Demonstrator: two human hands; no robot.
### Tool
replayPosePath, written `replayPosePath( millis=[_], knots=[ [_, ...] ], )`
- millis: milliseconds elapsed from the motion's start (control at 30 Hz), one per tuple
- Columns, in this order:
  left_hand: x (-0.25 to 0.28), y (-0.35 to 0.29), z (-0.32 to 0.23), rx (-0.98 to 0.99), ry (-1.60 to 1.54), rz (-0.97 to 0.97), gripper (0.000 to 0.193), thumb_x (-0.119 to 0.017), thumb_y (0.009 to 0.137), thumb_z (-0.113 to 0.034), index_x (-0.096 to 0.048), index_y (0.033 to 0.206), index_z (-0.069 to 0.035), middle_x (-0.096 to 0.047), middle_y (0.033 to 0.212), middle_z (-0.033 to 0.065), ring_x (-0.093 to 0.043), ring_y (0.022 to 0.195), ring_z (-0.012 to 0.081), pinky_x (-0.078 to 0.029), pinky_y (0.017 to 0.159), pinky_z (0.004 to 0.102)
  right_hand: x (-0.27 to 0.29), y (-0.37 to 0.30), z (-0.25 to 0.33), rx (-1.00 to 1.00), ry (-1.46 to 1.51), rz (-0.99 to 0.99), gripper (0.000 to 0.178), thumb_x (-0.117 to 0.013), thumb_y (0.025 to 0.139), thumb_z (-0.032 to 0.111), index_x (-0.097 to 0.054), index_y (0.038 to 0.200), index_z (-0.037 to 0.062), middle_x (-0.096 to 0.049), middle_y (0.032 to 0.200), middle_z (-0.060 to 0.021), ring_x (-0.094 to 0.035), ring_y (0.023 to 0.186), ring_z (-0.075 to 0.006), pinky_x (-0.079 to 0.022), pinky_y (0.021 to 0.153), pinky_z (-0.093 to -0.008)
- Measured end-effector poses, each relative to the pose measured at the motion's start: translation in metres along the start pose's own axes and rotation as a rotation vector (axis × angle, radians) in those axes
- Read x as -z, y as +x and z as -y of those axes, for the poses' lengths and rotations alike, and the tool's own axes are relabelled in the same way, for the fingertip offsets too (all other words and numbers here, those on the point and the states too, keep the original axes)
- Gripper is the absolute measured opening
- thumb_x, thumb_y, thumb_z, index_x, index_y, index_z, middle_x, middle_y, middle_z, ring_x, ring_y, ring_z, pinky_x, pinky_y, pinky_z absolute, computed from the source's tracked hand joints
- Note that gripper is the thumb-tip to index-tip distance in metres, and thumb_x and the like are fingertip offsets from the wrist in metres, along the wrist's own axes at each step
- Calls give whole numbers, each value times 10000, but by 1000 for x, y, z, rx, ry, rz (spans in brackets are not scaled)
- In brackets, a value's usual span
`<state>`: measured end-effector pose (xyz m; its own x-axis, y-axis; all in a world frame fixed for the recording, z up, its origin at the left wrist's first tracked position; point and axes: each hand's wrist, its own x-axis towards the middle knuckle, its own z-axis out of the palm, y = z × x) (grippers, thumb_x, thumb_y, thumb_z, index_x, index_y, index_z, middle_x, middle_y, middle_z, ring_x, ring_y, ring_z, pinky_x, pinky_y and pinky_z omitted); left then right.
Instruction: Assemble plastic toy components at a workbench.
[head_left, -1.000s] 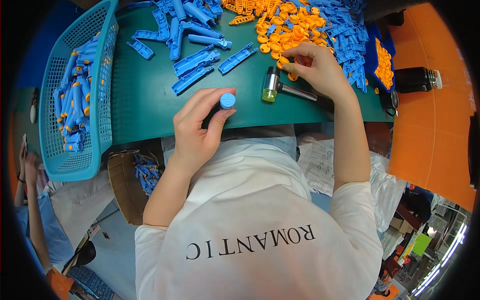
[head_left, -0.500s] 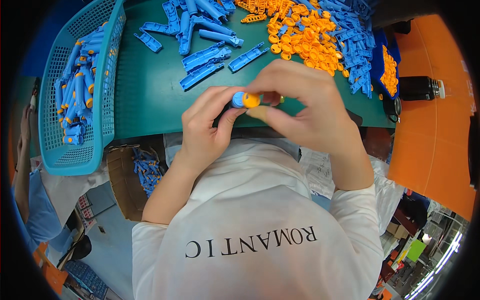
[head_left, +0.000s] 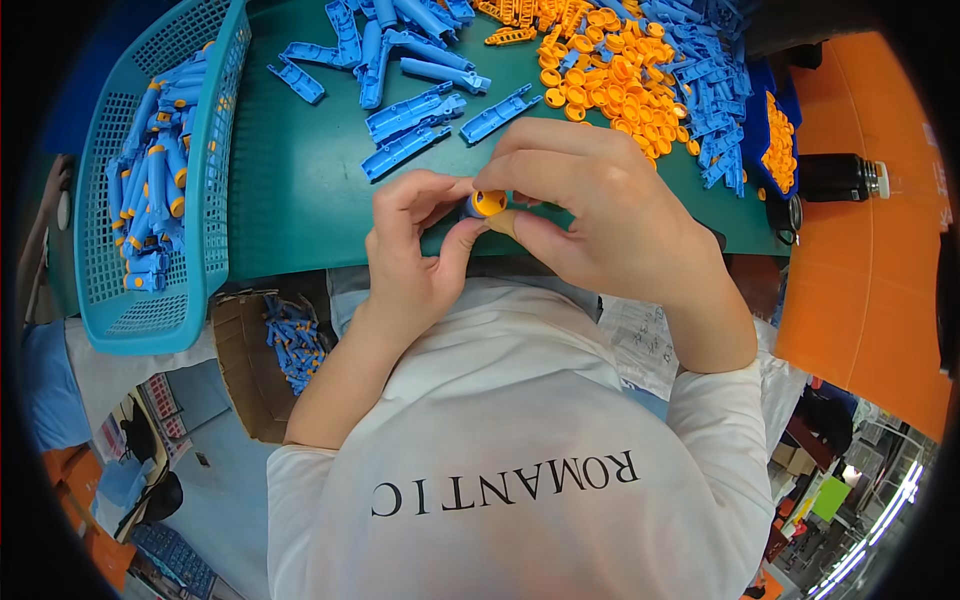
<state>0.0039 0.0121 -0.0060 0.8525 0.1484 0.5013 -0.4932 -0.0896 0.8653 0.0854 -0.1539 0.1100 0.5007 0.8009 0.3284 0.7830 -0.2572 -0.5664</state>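
Both hands meet at the near edge of the green table (head_left: 300, 200), over its smooth matte top. The left hand (head_left: 415, 255) is curled, thumb and fingertips pinched around a short blue plastic cylinder (head_left: 470, 206). The right hand (head_left: 600, 215) is closed over the same piece from the other side, its fingers arched above and its thumb pressed beneath. An orange cap (head_left: 489, 203), round with a small dark centre, sits on the end of the cylinder facing the camera. Most of the cylinder is hidden by the fingers; its length and surface cannot be told.

Behind the hands lies a loose scatter of blue moulded parts (head_left: 420, 115): long, trough-like half-shells with ribbed edges, glossy hard plastic, lying at varied angles. Further back and to the right is a heap of orange caps (head_left: 610, 70), small rings and discs, piled touching one another. Beyond them are more small blue clips (head_left: 715, 90) in a dense tangle.

On the left of the table stands a turquoise mesh basket (head_left: 215, 200), rectangular, with perforated lattice walls. It holds assembled blue tubes with orange ends (head_left: 155, 190), stacked roughly parallel.

At the right edge is a dark blue tray of orange pieces (head_left: 775, 140), and beside it a black cylindrical bottle (head_left: 840, 178) lies on its side on the orange surface. Below the table edge, a brown cardboard box (head_left: 245, 370) holds more blue parts.
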Motion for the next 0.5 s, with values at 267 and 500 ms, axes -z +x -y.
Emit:
replayPosePath(
  millis=[267, 500],
  knots=[
    [-1, -1, 8, -63, 12, 23, 446, -705, 897, 84, -420, 1232, 10, -669, 1131, 197, -711, 1054, 268, -576, 947, 361, 8, -7, 0, -104, 70, -20, 318, -788, 747, 17, -721, 1057, 4, -677, 925, -96, -651, 764, -230, -521, 670, -328],
    [2, 9, -6, 32, 131, 85, 316, -692, 867, 104, -634, 1170, 36, -708, 1033, 151, -726, 947, 230, -591, 860, 320, 12, -93, -31, -322, -647, -183, 238, -746, 813, 20, -690, 1044, -1, -641, 930, -98, -599, 787, -207, -467, 682, -295]
  ],
)
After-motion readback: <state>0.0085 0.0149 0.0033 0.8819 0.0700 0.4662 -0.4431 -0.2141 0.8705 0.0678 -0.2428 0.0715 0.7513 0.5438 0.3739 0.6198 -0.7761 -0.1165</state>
